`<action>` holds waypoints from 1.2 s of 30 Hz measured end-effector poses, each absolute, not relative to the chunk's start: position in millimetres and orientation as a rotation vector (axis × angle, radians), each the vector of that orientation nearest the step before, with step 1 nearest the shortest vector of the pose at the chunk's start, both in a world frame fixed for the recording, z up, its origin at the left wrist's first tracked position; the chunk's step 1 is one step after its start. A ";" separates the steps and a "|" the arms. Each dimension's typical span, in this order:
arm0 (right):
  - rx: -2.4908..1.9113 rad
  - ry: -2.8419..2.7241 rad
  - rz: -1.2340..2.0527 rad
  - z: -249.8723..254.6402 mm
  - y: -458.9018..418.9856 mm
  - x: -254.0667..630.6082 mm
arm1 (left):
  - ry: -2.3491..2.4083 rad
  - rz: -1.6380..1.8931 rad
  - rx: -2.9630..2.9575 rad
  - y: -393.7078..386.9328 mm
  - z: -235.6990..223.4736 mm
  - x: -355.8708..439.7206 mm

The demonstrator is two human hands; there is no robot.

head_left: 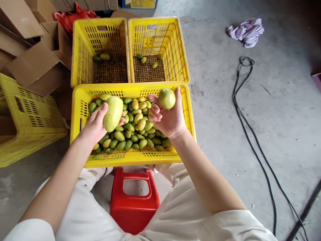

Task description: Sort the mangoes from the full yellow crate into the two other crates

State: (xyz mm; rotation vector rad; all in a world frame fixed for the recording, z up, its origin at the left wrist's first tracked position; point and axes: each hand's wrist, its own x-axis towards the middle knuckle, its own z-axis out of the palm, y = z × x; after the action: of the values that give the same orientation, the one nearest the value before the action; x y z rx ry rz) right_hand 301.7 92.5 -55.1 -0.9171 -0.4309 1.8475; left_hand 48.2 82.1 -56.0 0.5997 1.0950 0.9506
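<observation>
Two hands each grasp a fruit, left (96, 124) and right (170, 117), above yellow crates (80, 110) on concrete floor (238, 140).

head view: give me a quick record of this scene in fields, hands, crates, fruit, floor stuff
left hand: left hand holds a large pale green mango
right hand: right hand holds a smaller round green fruit at its fingertips
near crate: yellow crate filled with small green and yellow mangoes
far left crate: far left crate holds two fruits
far right crate: far right crate holds four small fruits
seat: red stool
floor: black cable, crumpled cloth, cardboard
</observation>
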 end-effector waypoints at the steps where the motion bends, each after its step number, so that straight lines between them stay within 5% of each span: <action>1: -0.908 -0.430 1.831 -55.4 92.8 301.7 | 1.104 0.942 0.600 81.7 -55.2 50.0; 36: -1.044 -0.539 1.908 -57.3 91.2 302.9 | 1.129 1.007 0.325 89.6 -33.1 63.2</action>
State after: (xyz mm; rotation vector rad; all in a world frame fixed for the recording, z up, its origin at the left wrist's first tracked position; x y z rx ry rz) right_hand 302.9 91.2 -57.3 -1.0440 -0.5386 1.9081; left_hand 63.2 89.6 -33.1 0.3245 1.1289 1.0074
